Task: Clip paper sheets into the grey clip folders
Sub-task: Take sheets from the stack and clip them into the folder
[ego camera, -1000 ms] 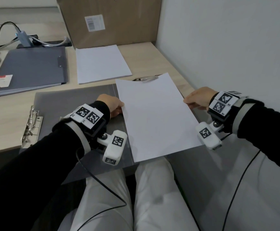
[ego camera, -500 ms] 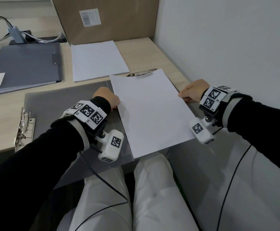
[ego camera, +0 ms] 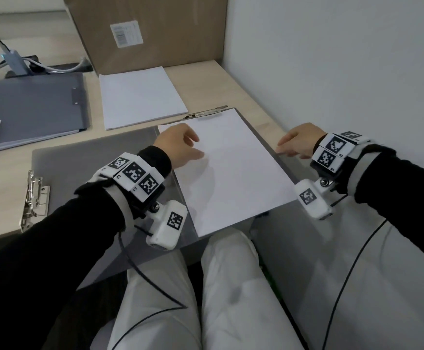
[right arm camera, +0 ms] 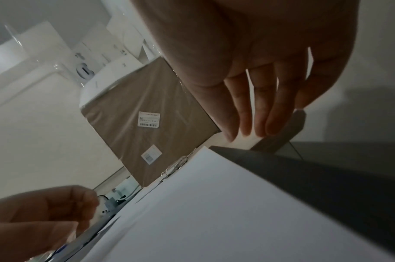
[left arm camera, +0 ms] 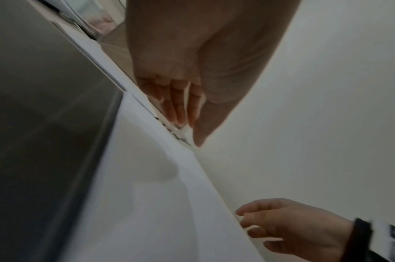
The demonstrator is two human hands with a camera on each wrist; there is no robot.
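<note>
Paper (ego camera: 231, 170) lies flat on the right half of your open grey folder (ego camera: 87, 168), its top edge just at the metal clip (ego camera: 207, 112) at the folder's far end. The folder lies open across the near edge of the bench (ego camera: 1, 180), and its near part overhangs toward your lap; a second metal clip (ego camera: 33, 198) sits at the left end of its left cover. Your left hand (ego camera: 180, 145) hovers over the sheet's upper left corner with fingers (left arm camera: 178, 109) loosely extended and holding nothing; whether they touch the paper you cannot tell. Your right hand (ego camera: 298, 144) is at the sheet's right edge, fingers (right arm camera: 243, 113) straight and spread, their tips at the folder's edge and gripping nothing. Beyond the open folder, a stack of paper (ego camera: 140, 96) lies on the bench, and to its left is a closed folder (ego camera: 31, 107). A cardboard box (ego camera: 150, 29) stands behind them against the wall (ego camera: 332, 59), with a cable hub (ego camera: 16, 63) to its left. Your knees in white trousers (ego camera: 231, 286) show below the bench edge.
</note>
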